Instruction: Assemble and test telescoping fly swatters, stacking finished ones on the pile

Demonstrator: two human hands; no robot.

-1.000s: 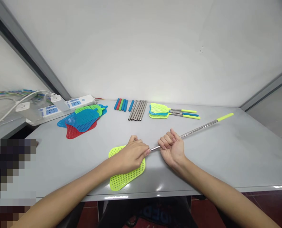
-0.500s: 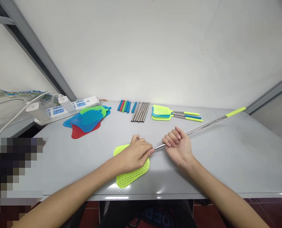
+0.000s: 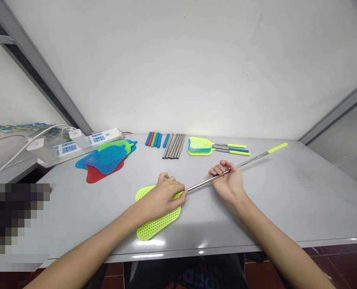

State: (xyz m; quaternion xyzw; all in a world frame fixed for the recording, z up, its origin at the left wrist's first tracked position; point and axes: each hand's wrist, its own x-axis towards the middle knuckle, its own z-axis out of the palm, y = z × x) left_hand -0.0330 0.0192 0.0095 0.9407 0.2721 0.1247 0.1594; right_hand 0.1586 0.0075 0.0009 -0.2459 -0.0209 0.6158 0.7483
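A yellow fly swatter (image 3: 159, 225) is being held above the near part of the grey table (image 3: 287, 200), with its mesh head lying under the left wrist. Its neck is being pinched by the left hand (image 3: 168, 194), between the thumb and the bent forefinger. The metal rod (image 3: 201, 185) is being stretched out slantwise toward the right, and it is being ended by a yellow grip (image 3: 277, 148). By the right hand (image 3: 228, 182), which is being kept palm upward, the rod is being supported across half-curled fingers (how firmly they are closing, it cannot be told).

Behind the hands, six short coloured handles (image 3: 155, 139) are being laid out, just beside a row of metal tubes (image 3: 174, 146). To the right of these, three swatters (image 3: 200, 143), two yellow and one blue, are being stacked partly over each other. At the left, loose mesh heads (image 3: 106, 158) in blue, red and green are being piled, and near them a white power strip (image 3: 104, 137) is being occupied by plugs (image 3: 79, 138).
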